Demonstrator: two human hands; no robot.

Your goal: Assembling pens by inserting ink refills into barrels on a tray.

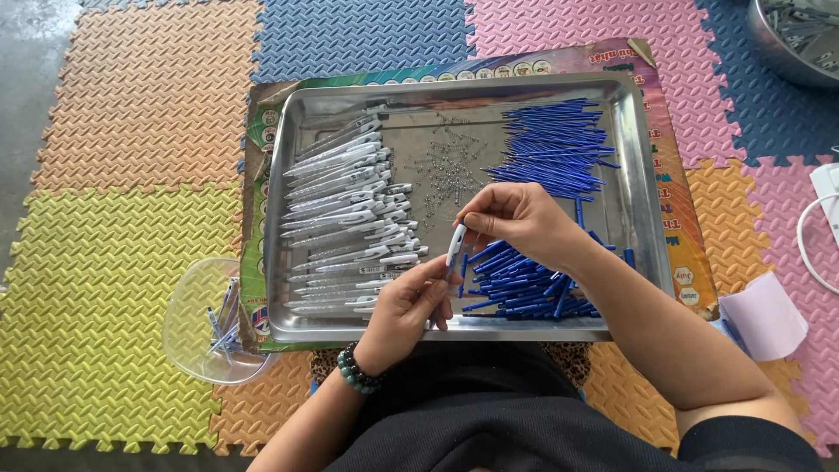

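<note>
My left hand (408,308) and my right hand (517,220) both grip one white pen barrel (455,244) above the near middle of a steel tray (636,175). The left hand holds its lower end, the right pinches its top. A row of white pen barrels (345,223) lies on the tray's left side. Blue refills (552,144) are piled at the far right, and blue pen parts (524,281) lie under my right wrist. Small metal springs (446,170) are scattered in the middle.
A clear plastic bowl (194,323) with a few assembled pens sits left of the tray. A metal bowl (795,39) stands at the top right. Pale paper (762,316) and a white cable (817,236) lie to the right. Coloured foam mats (114,262) cover the floor.
</note>
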